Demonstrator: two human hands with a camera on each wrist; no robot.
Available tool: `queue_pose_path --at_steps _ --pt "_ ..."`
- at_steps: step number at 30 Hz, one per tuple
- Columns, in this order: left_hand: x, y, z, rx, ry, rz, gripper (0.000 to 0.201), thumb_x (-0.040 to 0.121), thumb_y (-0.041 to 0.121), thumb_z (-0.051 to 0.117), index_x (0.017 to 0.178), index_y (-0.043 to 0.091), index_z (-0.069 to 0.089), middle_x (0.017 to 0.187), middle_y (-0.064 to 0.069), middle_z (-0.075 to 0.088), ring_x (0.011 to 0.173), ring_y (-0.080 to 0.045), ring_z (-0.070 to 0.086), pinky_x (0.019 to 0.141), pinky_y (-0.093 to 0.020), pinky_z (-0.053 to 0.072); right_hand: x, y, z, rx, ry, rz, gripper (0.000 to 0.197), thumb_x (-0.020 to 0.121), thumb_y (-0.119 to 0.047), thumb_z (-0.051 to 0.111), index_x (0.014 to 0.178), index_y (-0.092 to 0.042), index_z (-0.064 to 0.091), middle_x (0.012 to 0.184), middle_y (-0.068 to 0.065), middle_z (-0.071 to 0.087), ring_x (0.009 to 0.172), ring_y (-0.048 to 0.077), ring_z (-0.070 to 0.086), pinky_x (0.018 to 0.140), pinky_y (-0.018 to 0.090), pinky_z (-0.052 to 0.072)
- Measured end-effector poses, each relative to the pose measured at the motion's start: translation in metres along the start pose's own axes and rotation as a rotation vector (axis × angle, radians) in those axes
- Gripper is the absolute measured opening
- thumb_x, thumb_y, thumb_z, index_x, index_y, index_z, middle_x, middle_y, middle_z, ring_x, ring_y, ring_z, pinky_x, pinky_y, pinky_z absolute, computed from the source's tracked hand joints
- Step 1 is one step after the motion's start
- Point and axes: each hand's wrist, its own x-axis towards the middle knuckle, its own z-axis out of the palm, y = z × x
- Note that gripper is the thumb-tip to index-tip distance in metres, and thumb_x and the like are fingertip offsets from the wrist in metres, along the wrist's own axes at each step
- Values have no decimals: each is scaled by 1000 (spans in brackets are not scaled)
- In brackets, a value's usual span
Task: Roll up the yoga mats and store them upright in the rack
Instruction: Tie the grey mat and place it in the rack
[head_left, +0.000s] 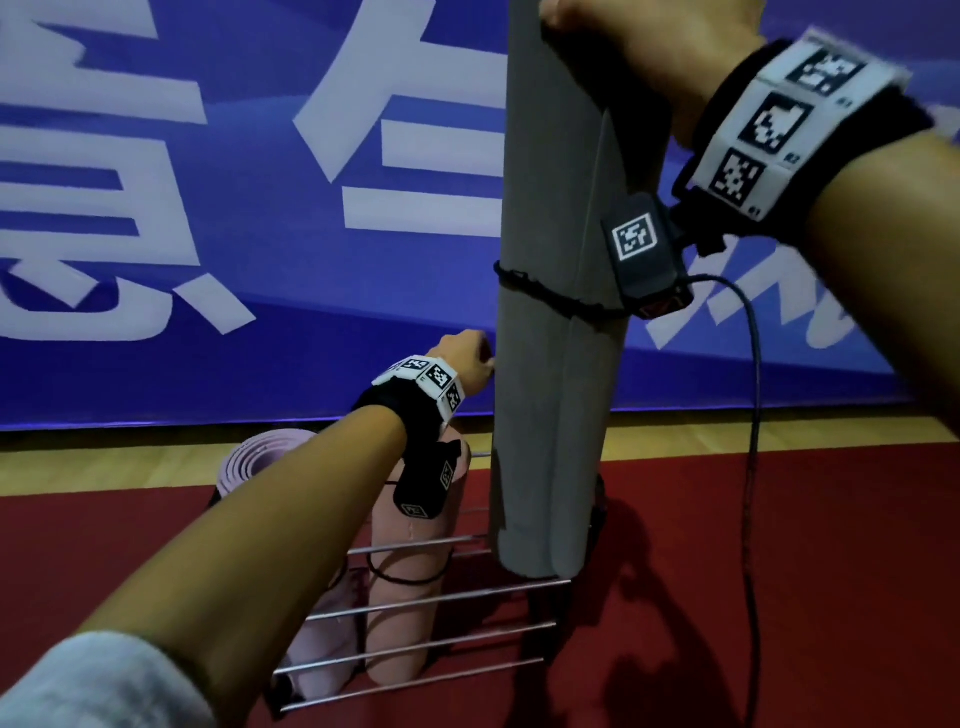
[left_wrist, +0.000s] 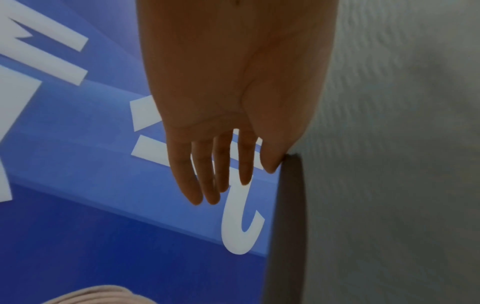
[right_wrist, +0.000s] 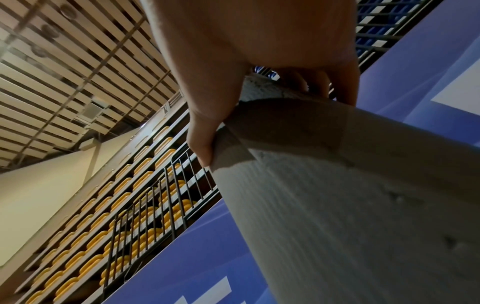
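A grey rolled yoga mat (head_left: 550, 364) stands upright, bound by a black elastic band (head_left: 540, 296). My right hand (head_left: 563, 21) grips its top end; in the right wrist view the thumb (right_wrist: 202, 139) presses the roll's (right_wrist: 337, 205) side while the fingers hook over the rim. My left hand (head_left: 470, 358) is at the mat's left side, fingers (left_wrist: 197, 174) straight, thumb touching the mat's edge (left_wrist: 291, 185). The mat's lower end sits at the right side of a metal wire rack (head_left: 415, 629). Two pink rolled mats (head_left: 410, 571) (head_left: 260, 457) stand in the rack.
A blue banner wall (head_left: 260, 260) with white letters runs close behind the rack. The floor is red (head_left: 779, 571), with a wooden strip (head_left: 727, 431) along the wall. A black cable (head_left: 754, 415) hangs from my right wrist beside the grey mat.
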Motion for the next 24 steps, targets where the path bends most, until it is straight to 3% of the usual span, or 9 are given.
queue_pose_path --at_steps 2,3,4,6,8,10,15,21,24 --pt "6 -1 0 -32 13 -20 27 99 27 52 118 10 61 114 -12 67 100 -30 65 83 -40 53 13 14 -2 59 -103 106 72 88 -44 61 132 11 45 72 2 44 87 48 55 70 62 44" --pt "8 -2 1 -51 24 -27 28 99 25 51 120 10 62 117 -13 67 103 -32 65 87 -42 53 17 19 -4 89 -106 190 70 98 -42 53 142 10 37 88 0 57 114 46 57 91 60 44" --pt "10 -3 3 -63 25 -36 29 98 22 50 121 10 62 119 -14 67 105 -34 64 89 -43 53 18 19 -5 82 -116 250 67 102 -43 48 146 7 37 115 4 64 127 34 55 101 44 46" --pt "15 -5 7 -66 6 -53 31 96 18 49 123 11 61 121 -15 66 108 -37 63 90 -45 52 23 12 0 54 -94 120 58 92 -52 60 128 -7 59 118 17 66 91 7 69 70 13 54" --pt "18 -10 14 -51 -18 -83 31 95 17 50 125 12 60 122 -15 65 108 -37 62 88 -44 52 24 11 9 -19 27 -85 61 71 -60 74 103 -9 65 90 6 68 61 -3 63 48 10 45" --pt "18 -18 24 -75 -58 -109 31 93 16 53 124 15 59 121 -12 66 105 -34 65 89 -45 54 24 24 18 -40 93 -134 73 60 -71 77 105 -16 65 97 -11 69 76 -8 66 60 10 53" --pt "15 -34 50 -49 -92 -133 36 92 18 53 128 21 52 116 -11 65 102 -36 64 85 -44 54 25 58 26 -42 155 -154 91 53 -83 74 114 -18 56 107 -9 65 96 2 65 74 19 58" --pt "2 -58 84 19 -199 -196 53 79 31 55 130 25 40 120 -14 64 106 -38 63 90 -47 52 8 82 37 1 146 -209 90 57 -69 83 128 -26 48 126 -13 58 117 4 57 93 25 55" --pt "-4 -63 97 55 -164 -223 56 82 21 65 133 20 42 115 -18 52 106 -41 57 86 -46 51 -3 94 44 13 118 -219 88 60 -63 85 130 -26 47 122 -14 55 114 2 56 87 24 58"
